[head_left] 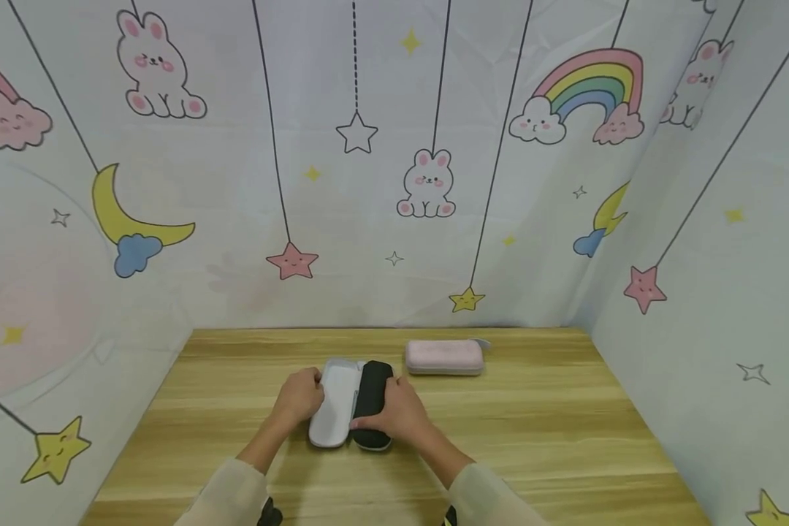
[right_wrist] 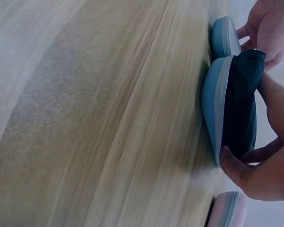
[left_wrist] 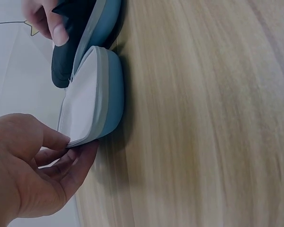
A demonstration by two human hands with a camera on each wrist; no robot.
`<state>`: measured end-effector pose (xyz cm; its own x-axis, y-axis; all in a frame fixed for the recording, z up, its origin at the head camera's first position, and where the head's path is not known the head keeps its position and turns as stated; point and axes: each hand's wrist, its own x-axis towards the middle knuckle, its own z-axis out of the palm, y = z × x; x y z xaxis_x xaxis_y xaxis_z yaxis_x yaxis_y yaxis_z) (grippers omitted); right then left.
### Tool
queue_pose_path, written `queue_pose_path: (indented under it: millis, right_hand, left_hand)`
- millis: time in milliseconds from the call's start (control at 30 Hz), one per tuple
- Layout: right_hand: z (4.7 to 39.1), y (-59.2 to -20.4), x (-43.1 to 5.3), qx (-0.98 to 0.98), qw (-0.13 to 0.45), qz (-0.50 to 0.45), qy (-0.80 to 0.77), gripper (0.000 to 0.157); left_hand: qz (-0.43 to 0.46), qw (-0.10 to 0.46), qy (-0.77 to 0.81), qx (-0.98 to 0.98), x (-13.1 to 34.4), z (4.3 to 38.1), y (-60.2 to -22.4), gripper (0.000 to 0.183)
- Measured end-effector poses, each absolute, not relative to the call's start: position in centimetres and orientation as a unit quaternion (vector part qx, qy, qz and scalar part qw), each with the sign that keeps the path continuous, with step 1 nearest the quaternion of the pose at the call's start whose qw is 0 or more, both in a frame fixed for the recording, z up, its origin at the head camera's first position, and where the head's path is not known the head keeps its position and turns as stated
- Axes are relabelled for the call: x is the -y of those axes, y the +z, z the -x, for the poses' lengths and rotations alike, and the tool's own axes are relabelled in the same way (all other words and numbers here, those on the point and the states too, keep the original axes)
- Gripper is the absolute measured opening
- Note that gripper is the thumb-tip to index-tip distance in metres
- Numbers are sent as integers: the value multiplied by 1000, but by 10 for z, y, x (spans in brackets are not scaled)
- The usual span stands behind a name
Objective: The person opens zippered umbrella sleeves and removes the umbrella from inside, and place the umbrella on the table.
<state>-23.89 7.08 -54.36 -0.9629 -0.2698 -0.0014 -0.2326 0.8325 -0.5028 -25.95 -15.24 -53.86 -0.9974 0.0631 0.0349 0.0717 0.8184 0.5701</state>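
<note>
An unzipped case lies spread on the table, blue outside with a white lining. My left hand pinches the rim of its left half, thumb inside and fingers beneath, as the left wrist view tells. In the right half sits a black folded fabric bundle, rounded at its ends and slightly bulging above the rim. Across this bundle my right hand grips, thumb on its left side and fingers on its right near the case's rim. What lies under the bundle is hidden.
A closed pink case with a small tab stands at the back, right of the open one. The wood-grain table meets a patterned cloth backdrop behind, and more cloth hangs at both sides.
</note>
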Motion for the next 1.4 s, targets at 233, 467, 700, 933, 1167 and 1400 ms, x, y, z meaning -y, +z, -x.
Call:
queue_pose_path:
  millis: [233, 467, 700, 933, 1167, 1400]
  right_hand:
    - [231, -539, -64, -964, 40, 136, -225, 121]
    - [231, -539, -57, -971, 42, 120, -203, 118]
    - [231, -541, -56, -969, 40, 120, -211, 115]
    - [231, -548, -58, -962, 26, 117, -246, 112]
    - [225, -555, -60, -949, 14, 104, -297, 108]
    - [223, -554, -56, -944, 10, 110, -312, 101]
  left_hand:
    - [33, 2, -300, 953, 153, 258, -537, 24]
    - [32, 8, -296, 955, 151, 259, -538, 24]
    - [34, 2, -305, 952, 154, 258, -541, 24]
    - [25, -11, -304, 952, 155, 259, -542, 24]
    - [32, -8, -302, 953, 157, 259, -542, 25]
    - [37, -7, -300, 953, 159, 259, -543, 26]
